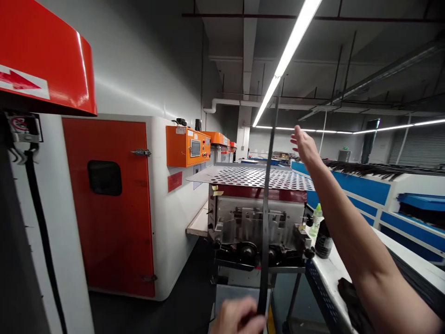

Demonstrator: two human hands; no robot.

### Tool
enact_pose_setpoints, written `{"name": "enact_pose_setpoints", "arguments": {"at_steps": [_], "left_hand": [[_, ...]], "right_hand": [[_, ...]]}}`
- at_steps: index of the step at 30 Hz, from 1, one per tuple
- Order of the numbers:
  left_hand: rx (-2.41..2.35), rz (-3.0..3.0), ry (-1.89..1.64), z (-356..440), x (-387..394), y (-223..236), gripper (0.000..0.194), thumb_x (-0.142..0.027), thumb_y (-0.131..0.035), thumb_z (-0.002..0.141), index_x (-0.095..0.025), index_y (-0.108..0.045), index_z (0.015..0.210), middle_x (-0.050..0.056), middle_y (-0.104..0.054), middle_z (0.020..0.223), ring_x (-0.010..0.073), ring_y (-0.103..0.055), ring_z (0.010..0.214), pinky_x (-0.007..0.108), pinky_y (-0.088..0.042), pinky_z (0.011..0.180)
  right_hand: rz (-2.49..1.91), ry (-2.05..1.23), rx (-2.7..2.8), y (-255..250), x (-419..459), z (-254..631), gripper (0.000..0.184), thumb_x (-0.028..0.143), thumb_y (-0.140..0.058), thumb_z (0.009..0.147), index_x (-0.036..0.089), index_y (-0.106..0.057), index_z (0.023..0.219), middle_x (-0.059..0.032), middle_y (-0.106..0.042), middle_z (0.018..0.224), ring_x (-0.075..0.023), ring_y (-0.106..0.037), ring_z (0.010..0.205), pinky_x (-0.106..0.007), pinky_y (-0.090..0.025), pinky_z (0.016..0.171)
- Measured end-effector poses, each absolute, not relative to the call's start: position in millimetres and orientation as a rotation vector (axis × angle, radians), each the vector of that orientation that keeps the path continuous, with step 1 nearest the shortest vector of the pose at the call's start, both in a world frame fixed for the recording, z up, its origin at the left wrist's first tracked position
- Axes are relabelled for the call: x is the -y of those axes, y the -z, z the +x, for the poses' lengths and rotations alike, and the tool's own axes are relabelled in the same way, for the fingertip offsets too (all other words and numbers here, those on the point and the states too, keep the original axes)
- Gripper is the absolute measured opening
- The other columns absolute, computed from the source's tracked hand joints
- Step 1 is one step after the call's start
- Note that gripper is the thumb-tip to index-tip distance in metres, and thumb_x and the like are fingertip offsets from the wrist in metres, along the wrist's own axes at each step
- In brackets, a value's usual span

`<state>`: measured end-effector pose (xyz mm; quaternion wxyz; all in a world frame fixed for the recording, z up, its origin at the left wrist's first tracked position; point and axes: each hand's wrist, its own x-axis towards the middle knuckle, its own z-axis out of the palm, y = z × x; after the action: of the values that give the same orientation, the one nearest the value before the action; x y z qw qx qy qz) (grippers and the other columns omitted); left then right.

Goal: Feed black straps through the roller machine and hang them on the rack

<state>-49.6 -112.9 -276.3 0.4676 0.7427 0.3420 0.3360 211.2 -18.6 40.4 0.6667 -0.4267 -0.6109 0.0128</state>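
Note:
A long dark strap (266, 199) stands nearly upright in front of me, from the bottom of the view to near the ceiling light. My left hand (238, 316), at the bottom, has its fingers curled around the strap's lower part; the grip is slightly blurred. To the right of the strap's upper end, my right hand (305, 144) is raised with fingers stretched out, apart from the strap. Behind the strap is a machine (257, 222) with rollers and clear guides, under a perforated metal sheet (243, 176).
At left stand a white cabinet with an orange door (114, 241) and a red housing (45, 55). An orange control box (187, 146) hangs beyond. A white bench (333, 273) at right holds a dark bottle (324, 241) and a green-capped bottle (316, 220). Dark strips (368, 169) lie on blue-sided racks.

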Motion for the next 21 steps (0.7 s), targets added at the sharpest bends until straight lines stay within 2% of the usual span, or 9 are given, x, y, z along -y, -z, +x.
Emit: {"name": "enact_pose_setpoints", "arguments": {"at_steps": [2,4,6,9,12,15,18,21], "left_hand": [[-0.705,1.754,-0.841,-47.1,101.9,238.5,0.032,-0.049,-0.057,0.081,-0.019,-0.053,0.071,-0.002,-0.060,0.062,0.0102,-0.051,0.048,0.022,-0.042,0.047],[-0.608,1.701,-0.884,-39.5,87.7,211.0,0.031,-0.046,-0.060,0.081,-0.018,-0.051,0.071,-0.003,-0.057,0.053,0.0095,-0.049,0.041,0.021,-0.042,0.042],[-0.549,1.674,-0.896,-34.0,75.6,198.6,0.030,-0.044,-0.064,0.077,-0.018,-0.052,0.069,-0.005,-0.052,0.045,0.0097,-0.048,0.037,0.022,-0.045,0.040],[-0.552,1.658,-0.841,-36.8,63.7,200.4,0.034,-0.046,-0.068,0.073,-0.017,-0.054,0.066,-0.005,-0.055,0.045,0.0093,-0.049,0.035,0.022,-0.046,0.037],[-0.673,1.770,-0.721,-45.9,51.3,196.8,0.047,-0.058,-0.062,0.075,-0.015,-0.053,0.058,-0.002,-0.057,0.045,0.0071,-0.044,0.031,0.017,-0.033,0.029],[-0.694,1.840,-0.714,-45.7,31.5,161.3,0.051,-0.063,-0.051,0.081,-0.015,-0.058,0.069,-0.003,-0.055,0.045,0.0054,-0.040,0.030,0.016,-0.024,0.028],[-0.581,1.839,-0.793,-33.6,9.2,97.3,0.029,-0.044,-0.065,0.080,-0.017,-0.056,0.076,-0.007,-0.050,0.049,0.0030,-0.040,0.037,0.015,-0.023,0.034],[-0.380,1.877,-0.824,-17.7,-7.1,26.7,0.018,-0.031,-0.069,0.080,-0.015,-0.058,0.077,-0.002,-0.056,0.066,0.0023,-0.047,0.050,0.017,-0.030,0.042]], "right_hand": [[-0.984,-0.024,1.435,15.3,42.5,202.3,0.048,0.058,-0.047,0.092,0.015,-0.066,0.104,-0.0161,-0.065,0.116,-0.0202,-0.059,0.097,-0.032,-0.043,0.075],[-1.081,-0.232,1.494,84.5,71.5,184.9,0.051,0.061,-0.047,0.090,0.015,-0.068,0.083,-0.0135,-0.069,0.086,-0.0201,-0.059,0.074,-0.033,-0.044,0.065],[-1.142,-0.560,1.575,146.0,93.1,162.3,0.049,0.061,-0.051,0.088,0.016,-0.066,0.079,-0.0073,-0.065,0.075,-0.0167,-0.055,0.061,-0.029,-0.039,0.052],[-1.042,-0.897,1.556,198.6,102.4,133.9,0.041,0.056,-0.062,0.084,0.017,-0.057,0.070,0.0027,-0.050,0.062,-0.0088,-0.040,0.052,-0.023,-0.029,0.048],[-0.974,-0.912,1.514,209.0,97.7,122.8,0.041,0.052,-0.065,0.083,0.017,-0.051,0.066,0.0066,-0.041,0.053,-0.0064,-0.033,0.048,-0.022,-0.024,0.048],[-0.997,-0.885,1.571,199.3,96.1,124.0,0.043,0.053,-0.064,0.083,0.018,-0.048,0.064,0.0069,-0.041,0.048,-0.0070,-0.035,0.044,-0.022,-0.026,0.045],[-1.000,-0.850,1.713,174.1,98.2,131.7,0.041,0.053,-0.064,0.083,0.019,-0.049,0.068,0.0061,-0.044,0.054,-0.0083,-0.041,0.046,-0.022,-0.033,0.044],[-0.952,-0.698,1.905,130.2,95.2,144.9,0.033,0.049,-0.063,0.086,0.019,-0.054,0.077,0.0035,-0.051,0.068,-0.0100,-0.050,0.056,-0.023,-0.041,0.050]]}}
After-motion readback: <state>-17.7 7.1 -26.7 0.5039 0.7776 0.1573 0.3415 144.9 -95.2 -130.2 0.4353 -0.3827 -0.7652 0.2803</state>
